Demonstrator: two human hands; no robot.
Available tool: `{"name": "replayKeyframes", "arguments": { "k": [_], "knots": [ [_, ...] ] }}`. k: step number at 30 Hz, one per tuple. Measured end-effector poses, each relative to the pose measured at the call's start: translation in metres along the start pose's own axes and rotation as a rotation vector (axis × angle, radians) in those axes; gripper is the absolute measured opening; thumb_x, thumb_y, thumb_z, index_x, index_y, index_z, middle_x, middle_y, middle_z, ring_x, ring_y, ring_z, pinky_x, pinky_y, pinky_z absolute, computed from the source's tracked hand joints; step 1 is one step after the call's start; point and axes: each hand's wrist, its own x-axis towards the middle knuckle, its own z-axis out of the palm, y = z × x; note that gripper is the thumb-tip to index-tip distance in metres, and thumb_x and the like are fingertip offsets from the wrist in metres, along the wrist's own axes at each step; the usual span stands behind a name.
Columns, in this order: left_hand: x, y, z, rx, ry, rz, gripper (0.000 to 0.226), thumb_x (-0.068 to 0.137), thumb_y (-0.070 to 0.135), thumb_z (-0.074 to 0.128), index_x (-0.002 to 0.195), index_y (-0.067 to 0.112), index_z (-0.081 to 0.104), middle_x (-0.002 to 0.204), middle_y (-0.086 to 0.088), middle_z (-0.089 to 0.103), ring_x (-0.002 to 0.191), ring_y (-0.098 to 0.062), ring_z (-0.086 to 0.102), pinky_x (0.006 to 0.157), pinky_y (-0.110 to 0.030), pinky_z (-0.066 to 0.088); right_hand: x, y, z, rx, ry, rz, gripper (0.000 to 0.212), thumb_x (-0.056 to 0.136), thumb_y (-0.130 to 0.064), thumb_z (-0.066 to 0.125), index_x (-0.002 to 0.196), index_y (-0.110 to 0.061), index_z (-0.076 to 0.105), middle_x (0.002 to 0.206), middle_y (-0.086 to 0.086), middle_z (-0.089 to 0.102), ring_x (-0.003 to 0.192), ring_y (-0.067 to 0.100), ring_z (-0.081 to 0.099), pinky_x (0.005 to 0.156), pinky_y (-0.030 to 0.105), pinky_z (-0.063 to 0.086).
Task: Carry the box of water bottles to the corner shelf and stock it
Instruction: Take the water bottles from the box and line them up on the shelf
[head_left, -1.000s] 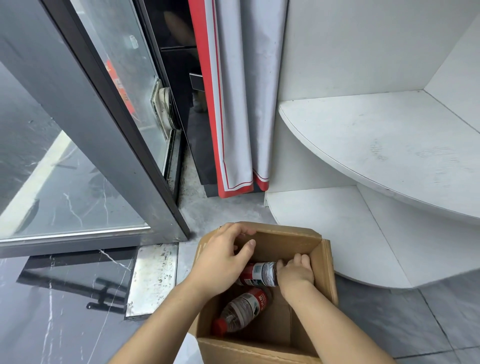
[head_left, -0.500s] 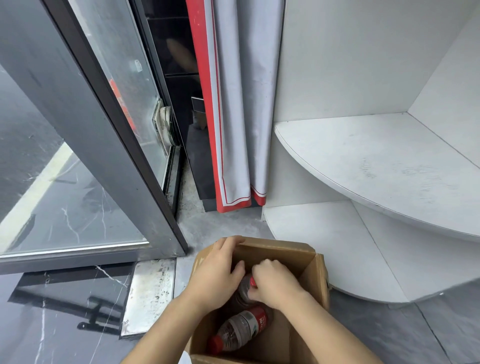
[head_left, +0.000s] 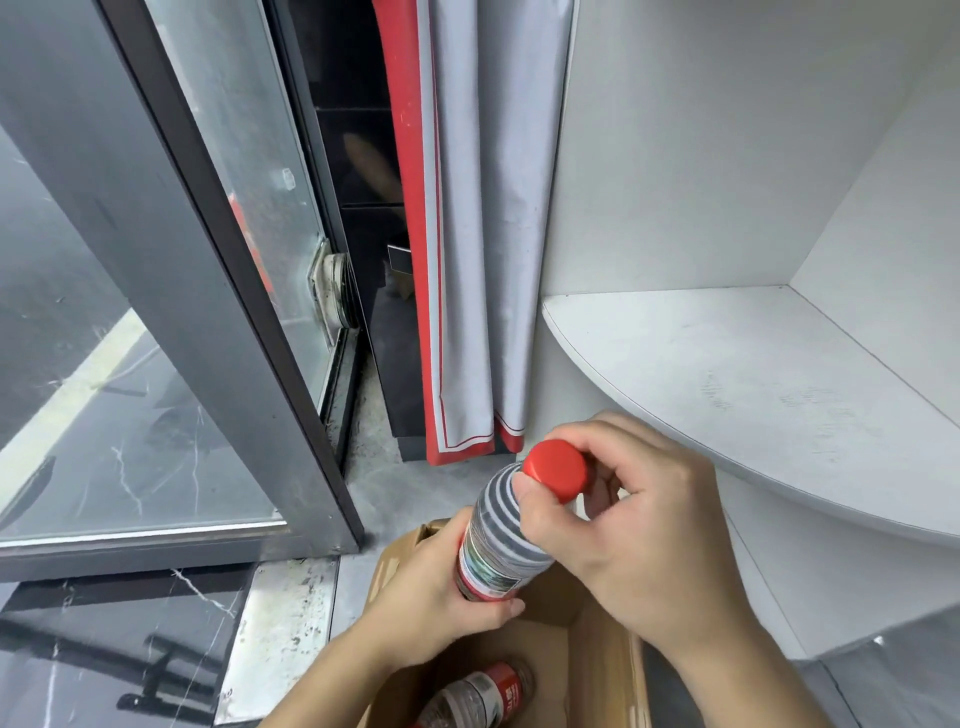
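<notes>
You are crouched in a corner where a white quarter-round laminate shelf (head_left: 753, 384) meets the white walls, with a grey curtain edged in red (head_left: 467, 234) and a dark-framed glass door (head_left: 171, 312) to its left, all above a grey marbled floor. The open brown cardboard box (head_left: 597, 670) sits on that floor just below you and close against the foot of the shelf unit, so the carrying part of the job looks done.

Stocking has only begun. Your left hand (head_left: 436, 597) is wrapped around the lower body of a clear ribbed plastic water bottle with a red cap and red label (head_left: 506, 535), and your right hand (head_left: 639, 525) has its fingers closed on the neck just under the cap. The bottle is upright, lifted clear above the box, and not yet over the shelf.

Both shelf levels you can see carry no bottles. At least one more red-labelled bottle (head_left: 483, 693) lies on its side in the box; the rest of the box floor is out of view, so you cannot count what remains.
</notes>
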Motion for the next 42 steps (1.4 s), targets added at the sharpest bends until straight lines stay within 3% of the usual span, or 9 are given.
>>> {"name": "replayKeyframes", "arguments": {
  "k": [6, 9, 11, 18, 23, 30, 36, 40, 42],
  "knots": [
    [0.001, 0.028, -0.005, -0.081, 0.047, -0.02, 0.066, 0.069, 0.043, 0.085, 0.125, 0.022, 0.058, 0.109, 0.003, 0.075, 0.105, -0.019, 0.07, 0.093, -0.047, 0.054, 0.008, -0.011, -0.005, 0.09, -0.006, 0.017, 0.039, 0.076, -0.043, 0.074, 0.109, -0.024, 0.067, 0.101, -0.015, 0.06, 0.096, 0.0, 0.06, 0.081, 0.007, 0.042],
    [0.005, 0.055, -0.019, -0.104, 0.051, 0.029, 0.031, 0.072, 0.015, 0.08, 0.1, 0.015, 0.066, 0.09, 0.007, 0.075, 0.087, -0.006, 0.068, 0.079, -0.035, 0.056, 0.006, -0.009, -0.009, 0.142, -0.22, 0.156, 0.084, 0.069, -0.037, 0.085, 0.142, -0.039, 0.043, 0.134, -0.02, 0.056, 0.125, 0.002, 0.054, 0.102, 0.02, 0.045],
    [0.006, 0.082, -0.033, -0.134, 0.056, 0.076, 0.041, 0.071, -0.002, 0.073, 0.11, 0.008, 0.063, 0.1, -0.004, 0.075, 0.092, -0.021, 0.069, 0.084, -0.047, 0.057, 0.007, -0.014, -0.01, 0.191, -0.289, 0.236, 0.102, 0.067, -0.029, 0.089, 0.147, -0.049, 0.028, 0.138, -0.026, 0.055, 0.126, -0.006, 0.053, 0.105, 0.021, 0.045],
    [0.015, 0.209, -0.081, -0.09, 0.058, 0.315, 0.049, 0.076, 0.001, 0.075, 0.12, 0.015, 0.059, 0.111, -0.009, 0.072, 0.109, -0.034, 0.065, 0.093, -0.054, 0.053, 0.069, -0.065, -0.063, 0.208, -0.089, 0.122, 0.096, 0.068, -0.027, 0.086, 0.148, -0.042, 0.034, 0.119, -0.017, 0.072, 0.108, 0.002, 0.069, 0.095, 0.032, 0.056],
    [0.023, 0.309, -0.102, -0.133, 0.101, 0.553, 0.048, 0.08, -0.005, 0.071, 0.119, 0.021, 0.058, 0.113, 0.011, 0.073, 0.106, -0.002, 0.068, 0.087, -0.018, 0.054, 0.128, -0.112, -0.123, 0.16, 0.107, -0.064, 0.1, 0.068, -0.035, 0.083, 0.152, -0.03, 0.03, 0.114, -0.009, 0.074, 0.101, 0.009, 0.072, 0.091, 0.037, 0.058],
    [0.063, 0.404, -0.099, -0.021, 0.197, 0.848, 0.032, 0.089, 0.041, 0.061, 0.118, 0.047, 0.051, 0.12, 0.031, 0.063, 0.118, 0.012, 0.055, 0.096, -0.007, 0.04, 0.194, -0.141, -0.204, 0.046, 0.35, -0.172, 0.1, 0.07, -0.039, 0.079, 0.153, -0.025, 0.026, 0.114, -0.005, 0.074, 0.1, 0.011, 0.073, 0.093, 0.042, 0.057],
    [0.137, 0.438, -0.069, 0.465, 0.196, 0.64, 0.087, 0.08, 0.08, 0.02, 0.143, 0.021, 0.035, 0.146, -0.001, 0.047, 0.141, -0.02, 0.035, 0.12, -0.045, 0.022, 0.233, -0.131, -0.26, -0.234, 0.482, -0.08, 0.081, 0.073, -0.033, 0.082, 0.142, -0.025, 0.041, 0.106, -0.009, 0.074, 0.092, 0.007, 0.071, 0.088, 0.03, 0.056],
    [0.15, 0.441, -0.061, 0.731, 0.246, 0.53, 0.061, 0.092, 0.064, 0.017, 0.092, 0.016, 0.054, 0.111, -0.007, 0.064, 0.12, -0.025, 0.053, 0.114, -0.042, 0.03, 0.25, -0.094, -0.284, -0.314, 0.515, 0.09, 0.081, 0.072, -0.034, 0.083, 0.14, -0.029, 0.038, 0.11, -0.006, 0.073, 0.099, 0.019, 0.07, 0.089, 0.036, 0.055],
    [0.156, 0.443, -0.063, 0.752, 0.246, 0.532, 0.054, 0.095, 0.057, 0.019, 0.093, 0.018, 0.056, 0.107, -0.006, 0.063, 0.116, -0.026, 0.053, 0.108, -0.041, 0.035, 0.258, -0.073, -0.298, -0.332, 0.544, 0.169, 0.082, 0.072, -0.033, 0.084, 0.139, -0.025, 0.038, 0.114, 0.0, 0.072, 0.103, 0.025, 0.069, 0.091, 0.038, 0.055]
  ]
}}
